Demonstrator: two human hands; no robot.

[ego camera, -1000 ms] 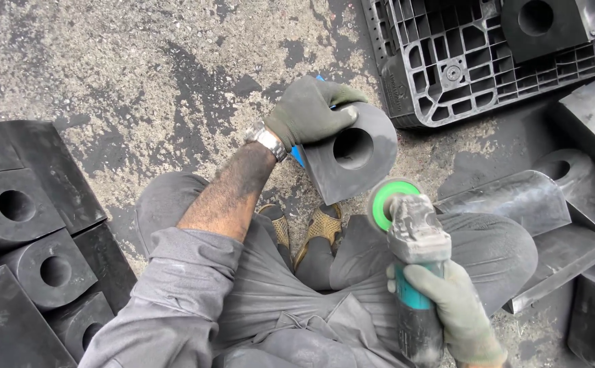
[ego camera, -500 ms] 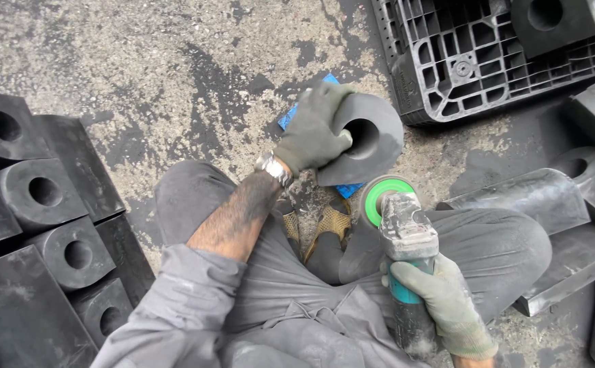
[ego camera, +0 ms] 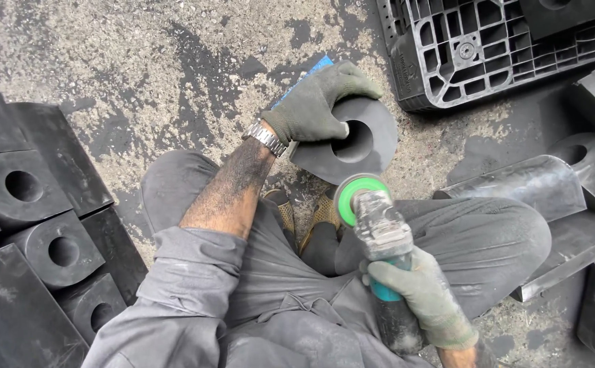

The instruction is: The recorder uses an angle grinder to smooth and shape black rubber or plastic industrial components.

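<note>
My left hand [ego camera: 316, 102], in a grey-green glove with a metal watch at the wrist, grips a black rubber block with a round hole [ego camera: 358, 140] that stands on the concrete floor in front of my feet. A blue pad [ego camera: 305, 76] lies under the block and peeks out behind my hand. My right hand [ego camera: 420, 296], also gloved, holds a dusty angle grinder [ego camera: 382, 235] with a green disc [ego camera: 346, 197]. The disc hovers just below the block's lower edge, apart from it.
A stack of black rubber blocks with holes [ego camera: 32, 225] fills the left side. A black plastic pallet [ego camera: 495, 41] lies at the top right. More black rubber pieces [ego camera: 549, 191] lie at the right. My knees in grey trousers [ego camera: 488, 238] frame the grinder.
My left hand has turned the block so its hole faces up toward me. The grinder has stayed close below the block.
</note>
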